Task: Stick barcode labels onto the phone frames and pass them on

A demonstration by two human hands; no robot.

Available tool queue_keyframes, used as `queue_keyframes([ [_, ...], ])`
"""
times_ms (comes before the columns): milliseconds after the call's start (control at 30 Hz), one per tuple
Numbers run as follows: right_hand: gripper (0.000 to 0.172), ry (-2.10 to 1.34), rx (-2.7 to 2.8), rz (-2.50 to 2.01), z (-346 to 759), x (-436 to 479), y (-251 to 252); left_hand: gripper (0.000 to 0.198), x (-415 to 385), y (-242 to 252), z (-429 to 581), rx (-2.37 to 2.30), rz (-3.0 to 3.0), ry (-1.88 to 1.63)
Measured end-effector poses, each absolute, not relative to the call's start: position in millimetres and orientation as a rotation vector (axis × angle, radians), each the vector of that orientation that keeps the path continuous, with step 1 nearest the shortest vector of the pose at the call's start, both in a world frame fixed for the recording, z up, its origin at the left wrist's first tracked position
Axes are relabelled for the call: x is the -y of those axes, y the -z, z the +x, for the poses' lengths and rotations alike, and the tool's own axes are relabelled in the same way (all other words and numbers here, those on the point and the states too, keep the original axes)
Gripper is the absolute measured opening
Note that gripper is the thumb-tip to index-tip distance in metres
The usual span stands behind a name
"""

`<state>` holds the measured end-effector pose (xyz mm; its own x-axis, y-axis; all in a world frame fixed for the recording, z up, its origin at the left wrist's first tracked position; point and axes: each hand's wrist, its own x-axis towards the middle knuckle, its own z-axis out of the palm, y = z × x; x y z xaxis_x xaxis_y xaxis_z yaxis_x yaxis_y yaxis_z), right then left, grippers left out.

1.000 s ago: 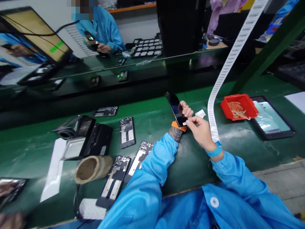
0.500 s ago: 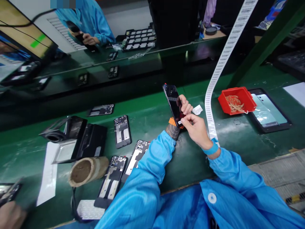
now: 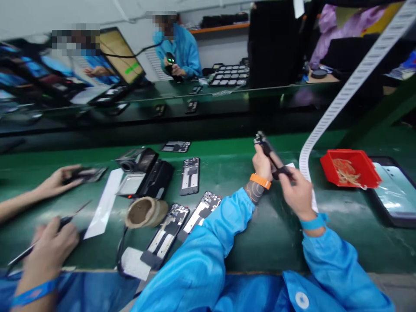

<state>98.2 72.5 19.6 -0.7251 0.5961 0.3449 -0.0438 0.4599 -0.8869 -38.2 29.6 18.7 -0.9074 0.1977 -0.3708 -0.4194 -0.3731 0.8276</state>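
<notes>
Over the bench I hold a phone without its back cover (image 3: pixel 275 158), tilted, its inner side facing me. My left hand (image 3: pixel 262 164) is closed around its upper left part, below the exposed parts at the top end. My right hand (image 3: pixel 297 190) grips the lower end, its fingertips partly hidden. Behind the right hand a bit of white paper (image 3: pixel 290 165) peeks out. A strip of barcode labels (image 3: pixel 328 115) hangs down just right of that hand. To my left lie several opened phones (image 3: pixel 190 175), inner sides up.
A red bin (image 3: pixel 370 167) of rubber bands stands at right, beside a black tray (image 3: pixel 377 201) with pale phone covers. Left are a cardboard tape core (image 3: pixel 160 212) and a black device (image 3: pixel 162 177). A co-worker's hands (image 3: pixel 53 242) hold a thin tool and a phone at far left.
The phone has turned from screen side to inner side in my hands. My right hand has gone from pinching a small white label to gripping the lower end. The view has shifted left.
</notes>
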Motion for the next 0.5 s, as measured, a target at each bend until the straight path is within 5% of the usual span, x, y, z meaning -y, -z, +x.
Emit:
queue_keyframes([
  [133,0.03,-1.814,1.701,-0.653,96.2,-108.2,-18.6,0.039,-11.4,-37.2,-66.5,-1.322,-0.007,-2.295],
  [300,0.041,-2.155,1.459,-0.79,98.2,-127.0,-24.6,0.016,28.3,-63.5,-127.3,-1.516,0.37,-1.38],
  [500,0.055,-1.857,1.674,-0.843,102.4,-123.2,-25.8,0.02,0.1,-67.3,-228.6,-1.779,0.005,-1.764],
])
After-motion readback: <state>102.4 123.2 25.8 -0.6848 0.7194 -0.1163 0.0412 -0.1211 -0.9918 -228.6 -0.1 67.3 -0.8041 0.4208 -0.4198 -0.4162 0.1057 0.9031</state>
